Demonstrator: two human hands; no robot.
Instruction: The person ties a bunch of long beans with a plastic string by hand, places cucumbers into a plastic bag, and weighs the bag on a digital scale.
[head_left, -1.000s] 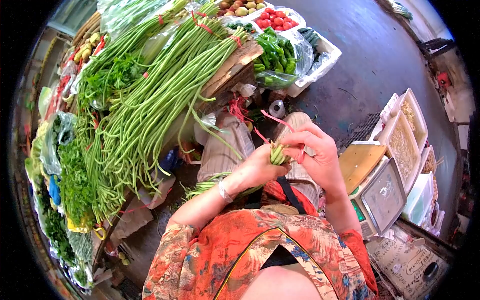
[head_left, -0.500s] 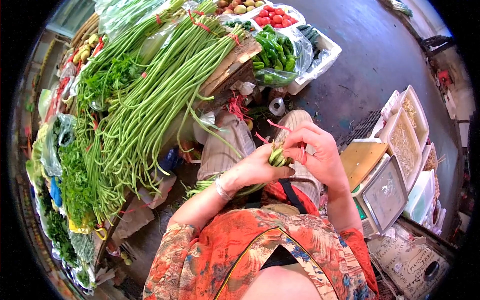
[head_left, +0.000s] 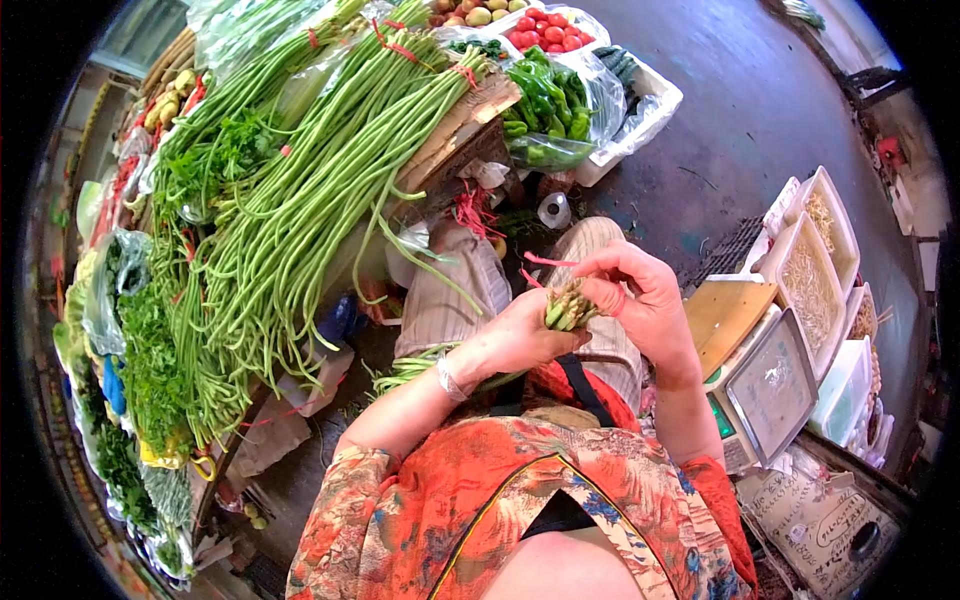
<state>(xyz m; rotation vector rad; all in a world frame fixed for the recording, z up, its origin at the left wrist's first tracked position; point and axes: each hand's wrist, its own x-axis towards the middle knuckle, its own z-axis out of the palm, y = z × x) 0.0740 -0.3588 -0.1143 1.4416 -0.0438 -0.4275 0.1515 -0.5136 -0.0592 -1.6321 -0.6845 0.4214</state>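
My left hand (head_left: 515, 335) is wrapped round a bunch of long beans (head_left: 569, 307), just under its cut ends, above my lap. The rest of that bunch (head_left: 412, 370) trails out to the left below my wrist, partly hidden by my forearm. Close against the right side of the ends is my right hand (head_left: 648, 300), its fingers bent and pinched on a thin red tie (head_left: 548, 262). One stretch of the tie sticks out beyond the bean ends, and red also shows between my right fingers. How it runs round the bunch is hidden.
Tied long beans (head_left: 330, 200) cover the stall at left, beside leafy greens (head_left: 150, 350). Red strings (head_left: 475, 212) hang at the stall's edge. Ahead are green peppers (head_left: 545, 95) and tomatoes (head_left: 548, 32). A scale (head_left: 770, 385) and white trays (head_left: 808, 285) stand at right.
My right hand has shifted slightly right and up, its fingers drawn back from the bunch. The bean ends have tilted right and show more fully. The left hand keeps its hold.
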